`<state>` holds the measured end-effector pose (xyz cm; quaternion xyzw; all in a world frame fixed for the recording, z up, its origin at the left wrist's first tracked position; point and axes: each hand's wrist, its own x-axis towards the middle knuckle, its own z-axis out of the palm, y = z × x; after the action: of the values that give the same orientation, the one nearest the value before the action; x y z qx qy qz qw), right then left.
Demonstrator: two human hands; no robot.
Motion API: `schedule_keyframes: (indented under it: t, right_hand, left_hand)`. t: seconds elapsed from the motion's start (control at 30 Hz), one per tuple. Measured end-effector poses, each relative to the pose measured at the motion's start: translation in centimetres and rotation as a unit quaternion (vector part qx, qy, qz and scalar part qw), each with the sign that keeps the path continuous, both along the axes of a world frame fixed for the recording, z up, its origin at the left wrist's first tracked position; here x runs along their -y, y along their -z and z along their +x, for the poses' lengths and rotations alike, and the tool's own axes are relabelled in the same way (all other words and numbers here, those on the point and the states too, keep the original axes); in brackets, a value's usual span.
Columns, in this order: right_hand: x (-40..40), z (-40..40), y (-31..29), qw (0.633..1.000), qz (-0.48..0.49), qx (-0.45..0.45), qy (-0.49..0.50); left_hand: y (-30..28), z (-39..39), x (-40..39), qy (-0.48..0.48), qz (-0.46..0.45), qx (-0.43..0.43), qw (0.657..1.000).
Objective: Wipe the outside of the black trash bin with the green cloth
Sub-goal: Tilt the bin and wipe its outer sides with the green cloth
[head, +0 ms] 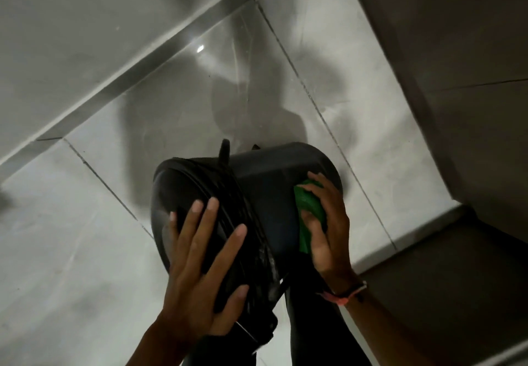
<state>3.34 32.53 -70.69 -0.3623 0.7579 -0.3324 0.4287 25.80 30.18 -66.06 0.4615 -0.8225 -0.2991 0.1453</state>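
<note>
Left hand (200,262) lies spread flat, gripping nothing, steadying the light, slick bin (257,194) while right fingers (317,222) press the soft cloth (310,202) against its wall.

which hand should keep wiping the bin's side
Right hand: it presses the green cloth against the black bin wall. The left hand lies spread flat on the lid end, steadying it.
</note>
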Motion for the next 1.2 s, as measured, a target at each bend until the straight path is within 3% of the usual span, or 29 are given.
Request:
schedule_keyframes:
  t: [0.07,0.13,0.23,0.37,0.5,0.57,0.67,0.77,0.93,1.0,1.1,1.2]
  right_hand:
    - [-0.6,-0.3,0.2,1.0,0.01,-0.007,-0.012]
    - [-0.1,-0.4,0.5,1.0,0.015,-0.011,-0.014]
    - [0.6,-0.1,0.8,0.999,0.01,-0.025,-0.024]
    - [-0.7,-0.1,0.4,0.998,0.054,-0.034,-0.013]
    - [5.2,-1.4,1.7,0.989,0.139,-0.024,0.038]
    - [7.8,0.4,0.7,0.992,0.121,-0.02,-0.035]
    - [5.2,5.2,-3.0,0.98,0.028,-0.035,-0.193]
    - [0.0,5.4,-4.4,0.97,-0.028,-0.028,-0.239]
    - [1.1,-1.8,0.8,0.976,0.148,-0.083,-0.136]
    - [5.5,-3.1,3.1,0.968,0.189,-0.097,-0.137]
    - [12.9,-1.6,4.3,0.94,0.278,-0.048,-0.19]
    - [13.7,3.4,0.5,0.937,0.218,-0.035,-0.269]
  left_hand:
    - [-0.6,-0.1,-0.9,-0.025,0.02,-0.015,0.999]
    - [-1.2,-0.8,-0.4,-0.146,0.061,-0.036,0.987]
    - [-1.3,-2.0,2.6,-0.331,0.123,-0.032,0.935]
    - [-1.5,-2.7,3.4,-0.268,0.162,-0.004,0.95]
    - [-1.0,-1.6,2.2,-0.245,0.162,0.0,0.956]
    - [-0.7,-0.7,2.0,-0.251,0.157,-0.007,0.955]
    - [-0.7,0.1,1.3,-0.265,0.157,-0.014,0.951]
    - [-0.7,0.4,0.8,-0.266,0.159,-0.019,0.951]
    - [-0.3,0.5,0.8,-0.25,0.156,-0.027,0.955]
    - [-0.3,0.0,0.8,-0.257,0.154,-0.029,0.954]
    - [-0.6,-0.9,1.0,-0.25,0.152,-0.024,0.956]
    - [-0.9,-1.2,1.4,-0.271,0.157,-0.025,0.95]
